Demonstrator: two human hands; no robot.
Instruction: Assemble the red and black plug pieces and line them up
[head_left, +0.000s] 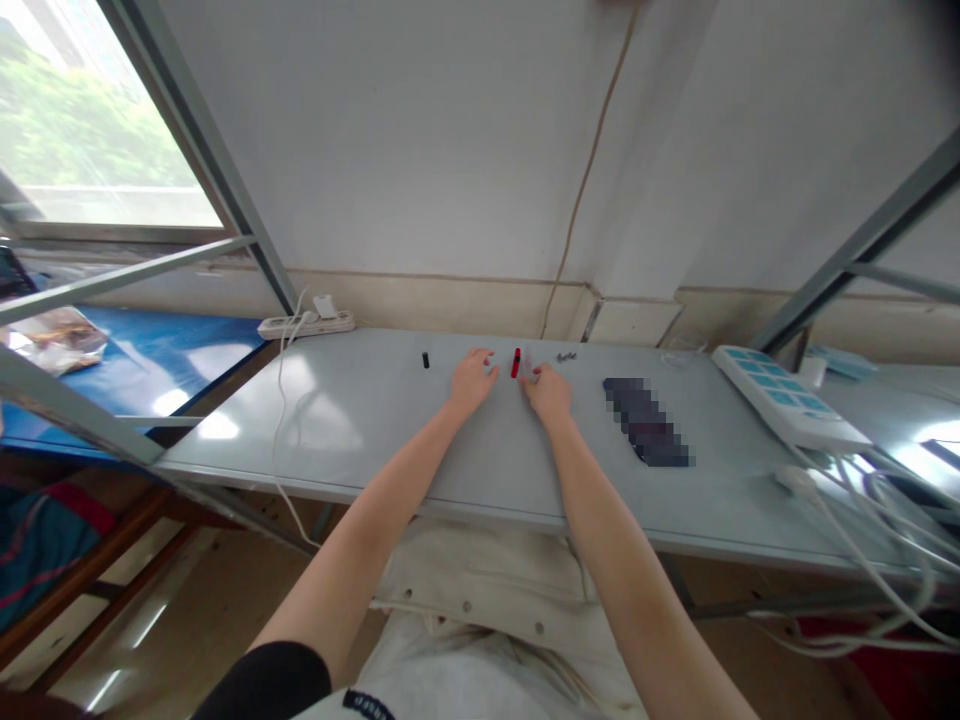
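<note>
Both my arms reach forward over a grey table [360, 420]. My left hand [471, 380] rests on the tabletop with its fingers spread, holding nothing. My right hand [549, 392] lies close beside it, its fingertips curled at a small red cylinder [515, 362] that stands between the two hands; I cannot make out whether they grip it. A small black cylinder [425, 360] lies to the left of my left hand. A few tiny dark parts [566, 355] sit just beyond my right hand.
A blurred dark object [646, 422] lies right of my right hand. A white and blue power strip [787, 395] with white cables [862, 540] sits at the far right. Another white power strip [306, 323] is at the back left. A blue surface [150, 360] lies left.
</note>
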